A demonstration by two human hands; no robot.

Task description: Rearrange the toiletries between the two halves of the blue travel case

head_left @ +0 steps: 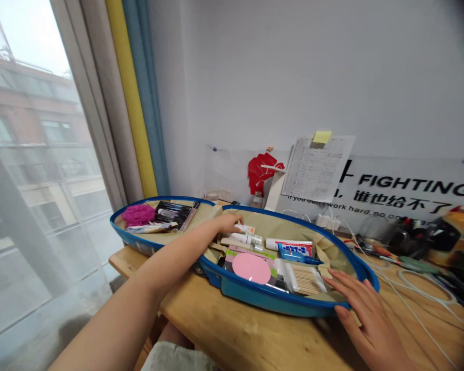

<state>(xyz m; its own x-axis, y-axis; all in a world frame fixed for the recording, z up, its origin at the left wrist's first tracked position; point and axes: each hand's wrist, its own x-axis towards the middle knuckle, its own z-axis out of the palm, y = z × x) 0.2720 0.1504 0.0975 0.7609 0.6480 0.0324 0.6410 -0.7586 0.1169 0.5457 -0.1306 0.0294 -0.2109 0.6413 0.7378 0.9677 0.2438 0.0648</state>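
An open blue-rimmed travel case point(278, 304) with a beige lining lies on a wooden table point(232, 330). My left hand point(227, 223) reaches over its middle, fingertips next to a small white tube point(244, 229), with no clear grip on it. My right hand point(365, 314) rests with spread fingers on the near right rim. In the right half lie a toothpaste tube point(289, 247), a blue tube point(296, 255), a pink round sponge point(251, 268) and a pack of wooden swabs point(304, 278). A magenta bath pouf point(138, 215) and black packets point(172, 212) fill the left half.
Cables, a white cord loop and hand tools point(406, 264) lie on the table's right side, beside an orange-lidded jar point(458, 221). A glass bottle point(257, 200) stands behind the case. A sheer curtain point(42, 206) hangs at the left, at the table's end.
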